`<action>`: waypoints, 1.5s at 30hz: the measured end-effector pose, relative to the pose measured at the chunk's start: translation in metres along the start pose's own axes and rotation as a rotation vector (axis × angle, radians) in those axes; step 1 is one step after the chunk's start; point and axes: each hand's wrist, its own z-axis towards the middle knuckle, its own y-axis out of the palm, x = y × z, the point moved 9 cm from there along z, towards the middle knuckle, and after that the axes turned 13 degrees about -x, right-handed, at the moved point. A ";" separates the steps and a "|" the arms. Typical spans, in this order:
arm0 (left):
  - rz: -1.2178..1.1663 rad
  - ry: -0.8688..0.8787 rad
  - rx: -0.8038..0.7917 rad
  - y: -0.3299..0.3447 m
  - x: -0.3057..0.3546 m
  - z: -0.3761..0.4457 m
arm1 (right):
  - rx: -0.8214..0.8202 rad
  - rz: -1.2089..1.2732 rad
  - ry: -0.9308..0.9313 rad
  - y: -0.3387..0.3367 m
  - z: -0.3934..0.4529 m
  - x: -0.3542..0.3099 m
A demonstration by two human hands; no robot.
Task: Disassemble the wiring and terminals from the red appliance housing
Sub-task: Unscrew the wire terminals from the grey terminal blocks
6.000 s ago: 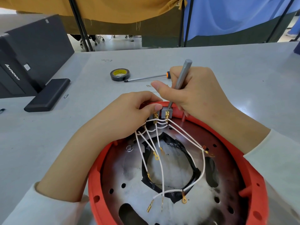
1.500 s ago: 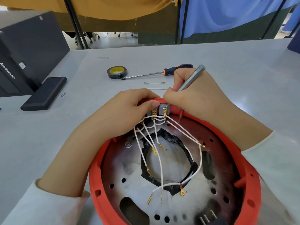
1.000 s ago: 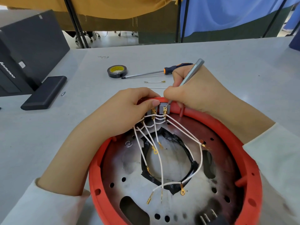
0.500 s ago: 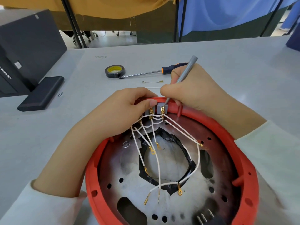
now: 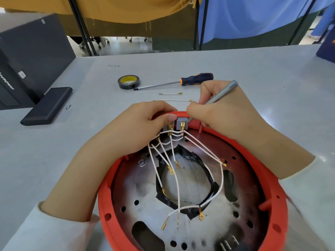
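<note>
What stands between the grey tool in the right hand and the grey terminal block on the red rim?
Nothing visible does. The right hand holds the grey tool with its tip already at the terminal block. The left hand grips beside the block, not in front of it.
</note>
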 end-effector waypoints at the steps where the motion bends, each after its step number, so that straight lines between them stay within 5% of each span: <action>1: -0.003 0.001 0.000 0.000 0.000 0.000 | -0.001 -0.025 0.007 0.001 0.001 0.000; 28: -0.031 -0.001 -0.006 0.001 0.000 0.000 | 0.027 -0.199 -0.105 0.004 -0.004 -0.014; 45: -0.003 -0.013 0.003 0.000 0.000 0.001 | -0.267 -0.002 0.207 0.015 0.027 0.012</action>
